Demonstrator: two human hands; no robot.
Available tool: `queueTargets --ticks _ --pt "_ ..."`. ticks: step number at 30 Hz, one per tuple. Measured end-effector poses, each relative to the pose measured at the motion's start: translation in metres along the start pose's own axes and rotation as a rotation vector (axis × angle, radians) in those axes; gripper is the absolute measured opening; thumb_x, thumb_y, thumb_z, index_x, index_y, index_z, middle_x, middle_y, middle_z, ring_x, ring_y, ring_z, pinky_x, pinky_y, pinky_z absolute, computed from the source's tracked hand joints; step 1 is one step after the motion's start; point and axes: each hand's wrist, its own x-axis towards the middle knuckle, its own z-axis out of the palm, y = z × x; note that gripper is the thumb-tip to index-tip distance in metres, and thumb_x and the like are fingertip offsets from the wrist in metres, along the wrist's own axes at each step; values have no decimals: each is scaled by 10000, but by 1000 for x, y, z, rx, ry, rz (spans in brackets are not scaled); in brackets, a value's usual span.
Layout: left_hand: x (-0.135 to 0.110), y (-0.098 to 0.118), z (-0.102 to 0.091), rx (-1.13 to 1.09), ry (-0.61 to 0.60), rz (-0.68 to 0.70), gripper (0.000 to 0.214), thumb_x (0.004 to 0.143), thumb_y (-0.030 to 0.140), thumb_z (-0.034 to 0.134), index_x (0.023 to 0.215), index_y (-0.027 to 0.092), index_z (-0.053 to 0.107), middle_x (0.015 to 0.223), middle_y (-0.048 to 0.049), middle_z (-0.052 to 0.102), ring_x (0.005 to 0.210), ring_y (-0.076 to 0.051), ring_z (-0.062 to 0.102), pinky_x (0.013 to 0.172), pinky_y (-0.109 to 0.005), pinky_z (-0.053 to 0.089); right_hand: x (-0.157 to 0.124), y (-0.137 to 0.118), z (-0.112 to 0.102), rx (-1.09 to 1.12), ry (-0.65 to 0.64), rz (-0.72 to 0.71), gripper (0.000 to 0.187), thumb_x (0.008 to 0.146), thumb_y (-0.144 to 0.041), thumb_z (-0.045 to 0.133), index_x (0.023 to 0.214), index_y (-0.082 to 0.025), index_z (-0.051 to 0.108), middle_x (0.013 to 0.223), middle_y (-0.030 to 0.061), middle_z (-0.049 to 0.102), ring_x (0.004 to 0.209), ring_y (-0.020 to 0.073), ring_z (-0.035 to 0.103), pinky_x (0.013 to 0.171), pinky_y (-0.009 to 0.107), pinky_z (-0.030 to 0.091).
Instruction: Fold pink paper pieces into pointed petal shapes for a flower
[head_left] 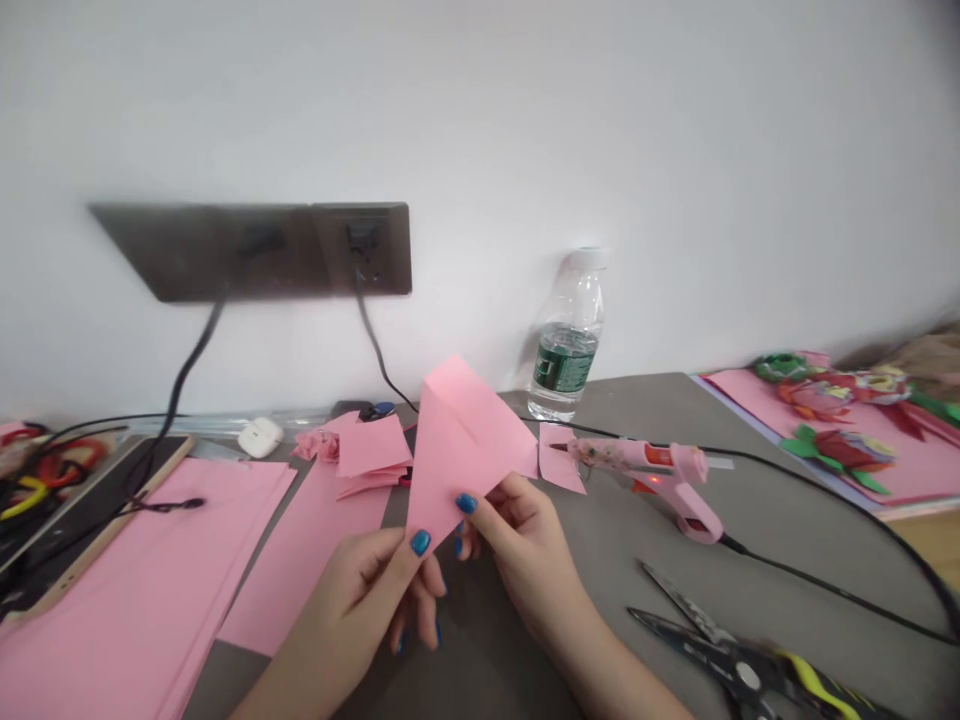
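Observation:
A piece of pink paper [469, 430] is held up in front of me, tilted with one corner pointing up and a faint crease near its middle. My left hand [375, 590] pinches its lower left corner between thumb and fingers. Along the lower right edge, my right hand [517, 530] grips the same paper, thumb on top and fingers behind. Behind it on the left lies a small stack of pink paper squares [373, 450]. To its right, a single pink piece [561, 458] rests under the nozzle of a pink glue gun [645, 465].
Open scissors [739, 660] lie at the lower right. A water bottle [566, 350] stands by the wall. Large pink sheets [142, 590] and a phone [97, 520] are at left. Paper flowers [840, 450] lie at right. A black cable [825, 470] crosses the table.

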Motion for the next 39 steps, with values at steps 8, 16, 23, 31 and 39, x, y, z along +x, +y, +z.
queueTargets --ticks 8,16,23,31,39 --pt "-1 6 1 1 -111 -62 637 807 779 519 606 176 569 394 -8 534 367 -94 412 405 -200 262 1 -2 -3 61 80 -12 396 738 -485 805 682 -168 573 488 -59 561 356 57 469 374 171 348" --pt "-1 7 1 -28 -116 -26 564 866 711 512 701 177 591 435 19 533 401 -90 386 430 -199 261 2 -4 -5 158 137 24 428 688 -470 837 652 -184 521 443 -81 505 320 43 401 328 156 313" --pt "-1 11 1 29 -118 -10 515 874 661 543 671 188 572 415 46 493 398 -88 351 458 -218 246 -4 -1 -7 11 78 21 362 759 -468 787 733 -178 572 442 -86 492 319 52 389 321 165 302" --pt "-7 9 1 -77 -234 -123 503 918 613 480 642 196 534 379 46 458 362 -87 352 436 -226 202 -4 0 -6 -26 93 -13 337 765 -459 772 739 -184 578 471 -90 454 356 53 367 341 173 308" --pt "-2 7 3 -59 -155 -65 469 842 640 608 771 176 593 526 -15 640 405 -97 458 414 -198 326 -6 -10 0 -131 24 -13 361 763 -481 753 690 -191 550 495 -71 468 371 59 370 353 195 285"
